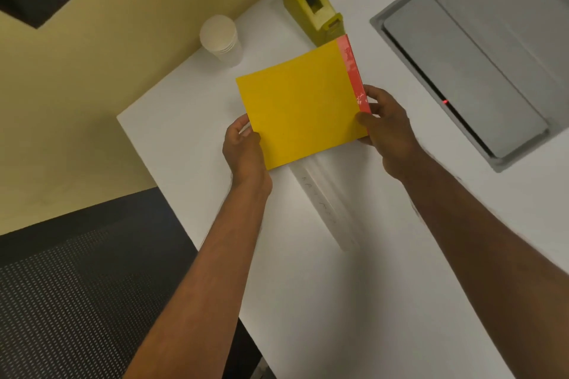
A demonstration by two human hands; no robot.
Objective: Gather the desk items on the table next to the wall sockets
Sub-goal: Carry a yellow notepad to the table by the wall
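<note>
Flat yellow square notepad with a red bound edge [303,103], pinched at opposite lower corners: left hand [243,144] clamped on the plain corner, right hand [385,123] on the red spine, over the white counter [354,286]. Probably light, thin, bendable; best gripped along the stiffer spine. Beyond the notepad: yellow plastic tape dispenser [314,6], stacked white paper cups [220,38].

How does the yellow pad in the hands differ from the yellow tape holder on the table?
The pad is flat and thin; the tape holder is a thick block. The pad is held by the left hand and right hand; the tape holder rests on the table. The pad has a red edge strip. Both are yellow.
</note>
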